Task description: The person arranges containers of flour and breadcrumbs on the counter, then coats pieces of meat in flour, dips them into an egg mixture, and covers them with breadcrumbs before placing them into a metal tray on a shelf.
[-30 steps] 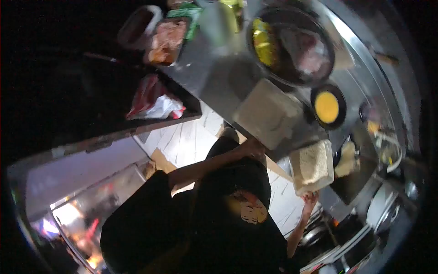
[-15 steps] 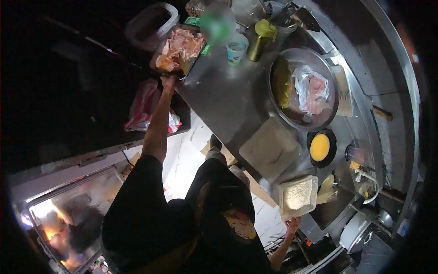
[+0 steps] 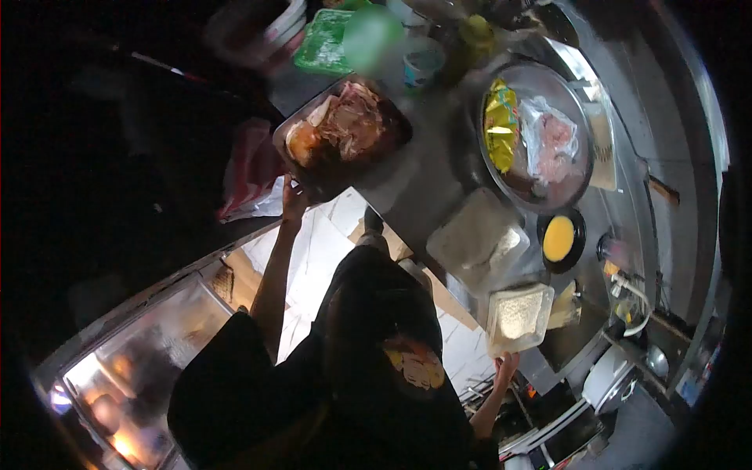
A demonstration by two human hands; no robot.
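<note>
My left hand (image 3: 294,202) grips the near edge of a metal tray (image 3: 333,178). Raw-looking pieces of meat (image 3: 350,121) lie in that tray, with brownish liquid at one end. At the lower right, my right hand (image 3: 507,366) holds the near rim of a clear plastic container (image 3: 494,319) with a pale, crumb-like powder (image 3: 521,315) inside. Its fingers are partly hidden by the container. Beside this container is a flat, whitish rectangular tray or lid (image 3: 474,239). A black bowl (image 3: 578,252) of yellow liquid (image 3: 558,238) stands just behind it.
A large metal basin (image 3: 589,157) holds a yellow packet (image 3: 501,125) and a plastic bag with pink contents (image 3: 556,145). At the back are a green basket (image 3: 323,43) and a paper cup (image 3: 423,64). A red-and-white bag (image 3: 254,176) lies left of the tray.
My left hand has drawn the meat tray nearer and to the right, uncovering the green basket behind. The right hand stays at the powder container. My view has shifted slightly.
</note>
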